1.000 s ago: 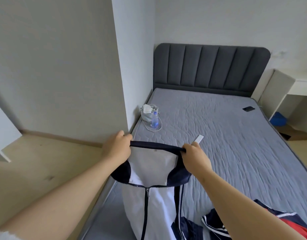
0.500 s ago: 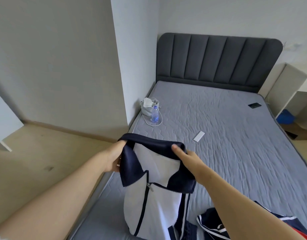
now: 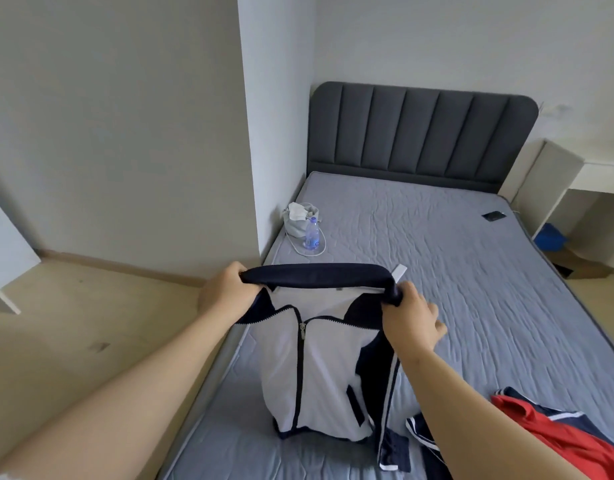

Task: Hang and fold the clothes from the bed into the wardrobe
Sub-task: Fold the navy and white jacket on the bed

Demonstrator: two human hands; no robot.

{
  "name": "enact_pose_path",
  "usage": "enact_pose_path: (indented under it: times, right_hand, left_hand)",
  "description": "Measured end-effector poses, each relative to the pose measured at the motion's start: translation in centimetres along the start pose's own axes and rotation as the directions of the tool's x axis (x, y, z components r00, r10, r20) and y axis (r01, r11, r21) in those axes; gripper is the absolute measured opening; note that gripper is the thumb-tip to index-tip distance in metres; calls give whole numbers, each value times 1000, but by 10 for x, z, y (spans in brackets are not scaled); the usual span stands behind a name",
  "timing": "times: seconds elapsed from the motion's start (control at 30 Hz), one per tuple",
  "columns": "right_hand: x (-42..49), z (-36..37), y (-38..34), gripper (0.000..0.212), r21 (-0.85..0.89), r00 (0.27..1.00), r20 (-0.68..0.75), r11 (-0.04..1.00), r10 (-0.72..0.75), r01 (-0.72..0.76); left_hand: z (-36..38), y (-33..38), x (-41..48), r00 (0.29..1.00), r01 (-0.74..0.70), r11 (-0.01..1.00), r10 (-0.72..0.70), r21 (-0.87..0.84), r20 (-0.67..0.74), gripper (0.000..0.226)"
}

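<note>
A white zip jacket (image 3: 319,368) with a navy collar and navy sleeves hangs over the bed (image 3: 454,271), its hem touching the mattress. My left hand (image 3: 226,292) grips the left end of the collar. My right hand (image 3: 411,315) grips the right end, and the collar is stretched flat between them. The zip is closed up to the chest. More clothes lie at the bed's near right: a red garment (image 3: 554,434) and a navy piece with white stripes (image 3: 423,434). No wardrobe is in view.
A grey pouch (image 3: 300,220) and a water bottle (image 3: 312,233) with a white cable sit at the bed's left edge by the wall corner. A phone (image 3: 493,215) lies at the far right, a small white object (image 3: 399,271) behind the collar. White desk (image 3: 596,174) stands right; wooden floor left.
The jacket was raised and its collar pulled straight between both hands. My right hand shifted from the collar's middle to its right end. The camera tilted, showing more of the jacket.
</note>
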State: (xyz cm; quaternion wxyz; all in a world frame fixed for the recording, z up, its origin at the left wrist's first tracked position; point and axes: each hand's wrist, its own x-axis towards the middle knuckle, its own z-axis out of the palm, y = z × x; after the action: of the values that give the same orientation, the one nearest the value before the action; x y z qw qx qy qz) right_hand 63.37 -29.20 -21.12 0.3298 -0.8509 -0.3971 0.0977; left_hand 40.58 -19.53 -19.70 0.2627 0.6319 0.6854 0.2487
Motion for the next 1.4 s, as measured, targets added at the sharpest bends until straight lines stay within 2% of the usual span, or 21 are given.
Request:
enact_pose_path:
  times: [0.07, 0.1, 0.17, 0.23, 0.33, 0.43, 0.5, 0.57, 0.67, 0.83, 0.9, 0.93, 0.97, 1.0, 1.03, 1.13, 1.2, 1.27, 1.3, 1.33, 1.4]
  right_hand:
    - [-24, 5, -12, 8, 220, 996, -60, 974, 67, -53]
    - [-36, 7, -17, 9, 310, 993, -80, 949, 90, -61]
    - [-59, 9, -23, 11, 454, 990, -111, 891, 87, -28]
    - [-78, 7, -27, 14, 542, 981, -186, 839, 56, 55]
    - [-90, -4, -37, 3, 627, 950, -298, 769, 93, 121]
    - [-83, -22, -45, 6, 652, 920, -376, 738, 113, 176]
    - [-75, -28, -42, 4, 631, 918, -377, 759, 121, 159]
    - [-63, -24, -28, 1, 598, 928, -338, 797, 155, 84]
    - [-39, -2, 2, 4, 519, 950, -227, 852, 213, -67]
    - [4, 50, 52, 5, 263, 964, -76, 937, 255, -228]
    - [32, 75, 72, 6, 73, 972, -75, 973, 225, -219]
    - [49, 86, 80, 6, 7, 975, -69, 978, 210, -210]
    - [67, 97, 88, 6, -13, 977, -47, 978, 207, -208]
    - [85, 107, 92, 4, 13, 975, -5, 975, 222, -222]
    - [105, 118, 95, 3, 71, 966, 49, 964, 253, -256]
    - [157, 149, 99, 2, 270, 936, 118, 896, 332, -352]
    - [177, 169, 100, 7, 374, 942, 144, 865, 302, -334]
    - [184, 191, 105, 37, 368, 946, 241, 881, 218, -297]
    - [183, 202, 112, 54, 317, 935, 296, 903, 196, -290]
    - [178, 213, 120, 63, 257, 919, 342, 921, 198, -294]
    - [161, 235, 139, 66, 168, 875, 427, 930, 229, -326]
  left_hand:
    - [-14, -9, -9, 984, -104, 975, 130, 195, -125, 7]
    - [-21, -15, -13, 972, -151, 971, 181, 186, -151, 9]
    - [-33, -21, -21, 978, -180, 984, 178, -7, -106, 19]
    - [-44, -22, -30, 992, -126, 974, 120, -188, -45, 20]
    - [-58, -14, -39, 994, -113, 921, 102, -372, -49, 20]
    - [-67, 5, -32, 991, -124, 855, 136, -504, -14, 23]
    - [-66, 16, -23, 990, -104, 837, 139, -537, 25, 21]
    - [-51, 22, -11, 990, -85, 874, 129, -478, 61, 13]
    - [-6, 21, 13, 992, -60, 960, 88, -275, 91, 9]
    - [83, -11, 61, 981, 4, 987, 26, -158, 190, 15]
    - [117, -24, 87, 982, -17, 997, 3, 72, 189, 14]
    - [133, -27, 102, 988, -34, 975, 0, 221, 155, 14]
    - [148, -27, 116, 994, -18, 959, -13, 282, 109, 14]
    - [162, -25, 130, 994, 6, 957, -36, 289, 99, 15]
    - [177, -21, 143, 990, 57, 975, -83, 213, 115, 16]
    - [220, -8, 178, 969, 230, 954, -207, -193, 133, 9]
    - [244, -10, 192, 970, 238, 901, -198, -364, 144, 8]
    - [267, -28, 197, 958, 237, 898, -151, -371, 245, 53]
    - [278, -42, 194, 941, 249, 916, -152, -314, 304, 72]
    - [289, -57, 188, 923, 256, 935, -161, -245, 349, 80]
    - [307, -90, 171, 897, 247, 960, -177, -129, 405, 74]
